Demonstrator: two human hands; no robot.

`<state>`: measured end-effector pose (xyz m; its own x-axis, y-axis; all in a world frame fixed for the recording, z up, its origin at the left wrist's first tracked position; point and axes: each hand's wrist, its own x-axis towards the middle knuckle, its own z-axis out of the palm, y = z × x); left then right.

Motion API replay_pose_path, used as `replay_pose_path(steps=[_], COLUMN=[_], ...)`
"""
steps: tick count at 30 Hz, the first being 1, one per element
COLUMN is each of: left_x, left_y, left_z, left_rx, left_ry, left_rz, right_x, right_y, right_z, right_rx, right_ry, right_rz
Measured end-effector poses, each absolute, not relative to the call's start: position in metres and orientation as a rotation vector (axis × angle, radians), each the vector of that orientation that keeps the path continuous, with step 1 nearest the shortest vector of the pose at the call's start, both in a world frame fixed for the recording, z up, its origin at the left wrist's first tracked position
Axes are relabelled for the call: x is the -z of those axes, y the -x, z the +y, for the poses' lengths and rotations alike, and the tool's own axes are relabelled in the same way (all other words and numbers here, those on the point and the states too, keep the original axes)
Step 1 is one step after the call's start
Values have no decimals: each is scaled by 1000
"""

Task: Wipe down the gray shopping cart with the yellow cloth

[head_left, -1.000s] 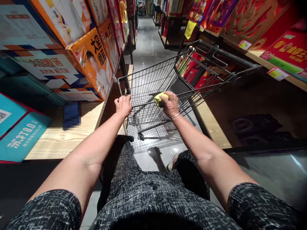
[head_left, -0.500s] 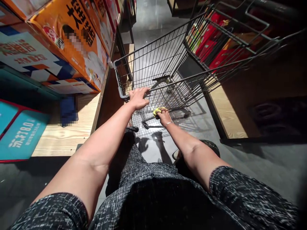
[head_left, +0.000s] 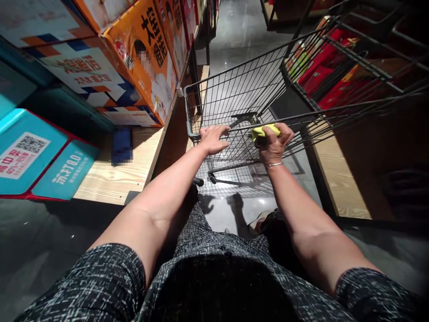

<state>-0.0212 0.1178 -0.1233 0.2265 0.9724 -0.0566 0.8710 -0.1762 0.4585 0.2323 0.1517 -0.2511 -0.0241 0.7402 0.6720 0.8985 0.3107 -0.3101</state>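
Store aisle floor (head_left: pixel 237 27) ran between shelves. Far left, a teal box (head_left: pixel 63 170) sat on a wooden shelf (head_left: pixel 107 183), orange boxes (head_left: pixel 147 67) stacked behind. Left hand (head_left: pixel 213 139) lay at the near top rail of a wire cart (head_left: pixel 293 96), fingers spread, not gripping. Further right, right hand (head_left: pixel 273 145) held a yellow cloth (head_left: pixel 264 131) against that rail, fingers curled around it. Red packages (head_left: pixel 310 85) showed through the cart's right part.
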Motion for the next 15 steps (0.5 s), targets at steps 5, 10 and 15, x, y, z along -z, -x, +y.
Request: replay_pose_path(steps=[5, 10, 15], left_x=[119, 117, 118], left_y=[26, 32, 36], left_z=[120, 124, 128], left_rx=[-329, -308, -324], left_ry=[-2090, -2083, -2068], left_rz=[1701, 1695, 1695], right_x=[303, 357, 359], right_y=[-213, -188, -181], right_z=[130, 104, 110], right_rx=[32, -342, -342], right_ry=[1552, 1694, 1680], right_rz=[-1975, -2098, -2043])
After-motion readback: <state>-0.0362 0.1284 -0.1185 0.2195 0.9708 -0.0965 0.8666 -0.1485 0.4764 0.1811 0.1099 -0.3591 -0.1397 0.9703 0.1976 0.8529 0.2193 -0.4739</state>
